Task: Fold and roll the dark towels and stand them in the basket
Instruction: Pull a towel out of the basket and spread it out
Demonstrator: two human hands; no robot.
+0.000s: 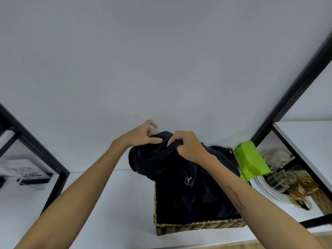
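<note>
A woven wicker basket [197, 226] sits on the white table, right of centre, filled with dark navy towels [212, 194]. One dark towel [152, 157] is lifted above the basket's far left corner, bunched and hanging down. My right hand [186, 145] grips a fold of its top edge in a fist. My left hand [143, 134] pinches the same towel at its far edge with thumb and fingers, the other fingers curled loose. A small white embroidered mark shows on the cloth below my right wrist.
A bright green packet [251, 159] leans beside the basket's far right corner. Glass cups and white plates [280, 178] crowd the right. A black frame post [55, 180] stands at left, with a QR-code stand [27, 172] behind it. A white wall rises behind.
</note>
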